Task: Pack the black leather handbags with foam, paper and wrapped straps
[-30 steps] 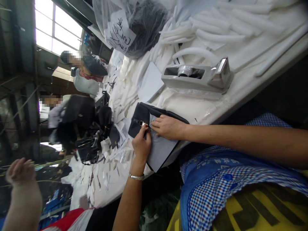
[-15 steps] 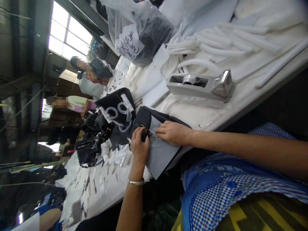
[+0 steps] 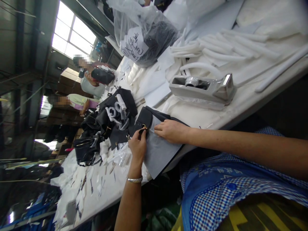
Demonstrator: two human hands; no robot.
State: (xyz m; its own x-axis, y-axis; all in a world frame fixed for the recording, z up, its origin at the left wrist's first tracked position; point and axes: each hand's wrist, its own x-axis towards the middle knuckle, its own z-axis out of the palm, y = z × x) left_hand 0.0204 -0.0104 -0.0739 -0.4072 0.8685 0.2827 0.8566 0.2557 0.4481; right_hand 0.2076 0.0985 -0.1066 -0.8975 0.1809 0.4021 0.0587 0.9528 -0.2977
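Observation:
A black bag (image 3: 146, 118) lies on the table in front of me, with a thin grey sheet (image 3: 158, 154) over much of it. My left hand (image 3: 137, 146), with a silver bracelet at its wrist, pinches a black strap (image 3: 142, 131) beside a gold buckle (image 3: 144, 126) on the bag. On the sheet near the buckle rests my right hand (image 3: 169, 131). Its fingers are drawn together on the sheet's edge. The fingertips partly hide what they grip.
A grey tape dispenser (image 3: 202, 88) stands on the white-covered table (image 3: 209, 117). White padded rolls (image 3: 223, 48) and a marked plastic bag (image 3: 146, 41) lie at the back. Several black bags, one with wrapped handles (image 3: 117, 110), crowd the left. Two people stand across the table.
My left fingers have shifted slightly, and more of the gold buckle shows. My right hand has barely moved. Across the table, one person now holds up a black bag.

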